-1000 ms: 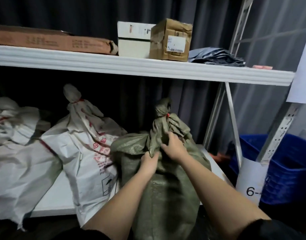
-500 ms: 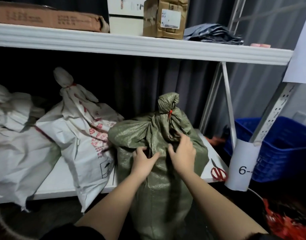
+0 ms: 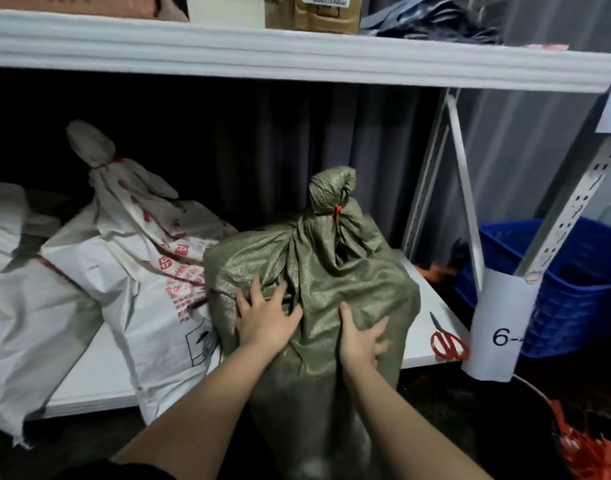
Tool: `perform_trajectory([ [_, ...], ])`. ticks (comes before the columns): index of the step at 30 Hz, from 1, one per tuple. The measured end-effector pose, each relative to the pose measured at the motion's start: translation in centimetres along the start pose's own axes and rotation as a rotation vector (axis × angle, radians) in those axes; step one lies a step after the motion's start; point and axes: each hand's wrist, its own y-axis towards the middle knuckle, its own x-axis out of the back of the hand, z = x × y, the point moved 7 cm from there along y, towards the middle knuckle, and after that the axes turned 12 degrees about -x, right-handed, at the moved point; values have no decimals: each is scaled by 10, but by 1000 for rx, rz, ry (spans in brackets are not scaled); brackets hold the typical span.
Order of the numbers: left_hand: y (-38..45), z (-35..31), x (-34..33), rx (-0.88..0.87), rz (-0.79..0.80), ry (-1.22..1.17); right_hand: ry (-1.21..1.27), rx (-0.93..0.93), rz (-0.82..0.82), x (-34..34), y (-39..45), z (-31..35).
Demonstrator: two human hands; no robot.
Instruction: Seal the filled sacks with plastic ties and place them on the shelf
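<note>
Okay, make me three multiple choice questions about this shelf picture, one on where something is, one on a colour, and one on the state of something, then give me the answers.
1. Where do the red-handled scissors lie?
A. On the lower shelf board, right of the green sack
B. On the upper shelf, beside the boxes
C. Inside the blue crate

2. What colour is the tie round the green sack's neck?
A. Blue
B. Red-orange
C. White

3. How do the hands meet the green sack?
A. Both pinch its neck above the tie
B. Only one touches it
C. Both press spread fingers against its front

Answers:
1. A: the scissors rest on the white lower shelf near the front right post.
2. B: a short red-orange strip sticks out below the bunched top.
3. C: the left hand and right hand lie flat on the fabric, well below the neck.
</note>
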Motion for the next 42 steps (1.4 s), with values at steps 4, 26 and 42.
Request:
perform_trajectory([
  [4,33,5,-7,-71,45,-3,-14,237,157,-18,27,56],
  [26,19,21,-45,-57,363,65,-379,305,180,-58,32,34],
  [42,-103,36,133,108,128,-20,-928,599,266,-56,-164,68],
])
